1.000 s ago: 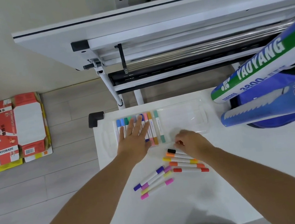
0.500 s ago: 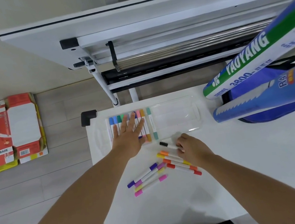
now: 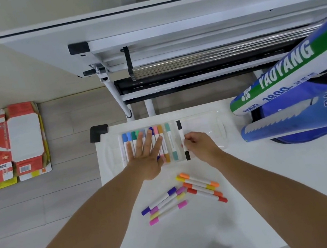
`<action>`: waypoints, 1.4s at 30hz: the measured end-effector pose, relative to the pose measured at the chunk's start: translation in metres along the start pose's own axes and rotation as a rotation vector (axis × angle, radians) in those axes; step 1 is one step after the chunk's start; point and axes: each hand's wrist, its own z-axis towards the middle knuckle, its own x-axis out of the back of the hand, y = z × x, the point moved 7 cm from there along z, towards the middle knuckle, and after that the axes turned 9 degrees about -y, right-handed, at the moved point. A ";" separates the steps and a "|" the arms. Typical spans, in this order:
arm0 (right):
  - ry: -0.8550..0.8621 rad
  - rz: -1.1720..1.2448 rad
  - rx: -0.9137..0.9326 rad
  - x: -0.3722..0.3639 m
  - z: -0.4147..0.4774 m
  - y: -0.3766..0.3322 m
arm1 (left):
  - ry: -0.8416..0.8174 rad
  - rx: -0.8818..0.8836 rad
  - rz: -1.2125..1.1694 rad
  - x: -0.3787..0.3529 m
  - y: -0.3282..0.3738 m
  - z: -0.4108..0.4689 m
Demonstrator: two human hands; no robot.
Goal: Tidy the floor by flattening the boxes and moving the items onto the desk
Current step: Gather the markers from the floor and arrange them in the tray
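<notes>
Clear plastic case (image 3: pixel 202 125) at the desk's (image 3: pixel 279 191) far edge, left hand (image 3: pixel 145 155) flat, fingers spread, on its marker row, right hand (image 3: pixel 200 145) pinching one black marker (image 3: pixel 183 140), eight loose markers (image 3: pixel 182 196) mid-desk, one flattened box (image 3: pixel 9 144) on floor.

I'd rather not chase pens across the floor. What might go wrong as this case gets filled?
1. The black marker, pinched by the right hand, could land askew in the clear case.
2. Lifting the flat left hand may let the packed markers shift.
3. An arm might sweep the loose markers off the white desk.
</notes>
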 end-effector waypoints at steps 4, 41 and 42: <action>-0.003 -0.061 -0.033 -0.001 0.013 -0.003 | -0.017 0.001 -0.005 -0.001 -0.001 0.002; -0.003 -0.116 -0.094 -0.012 0.035 -0.009 | 0.017 -0.035 -0.031 0.000 0.000 -0.001; -0.010 -0.121 -0.102 -0.011 0.036 -0.008 | 0.019 -0.036 -0.030 0.000 0.000 -0.001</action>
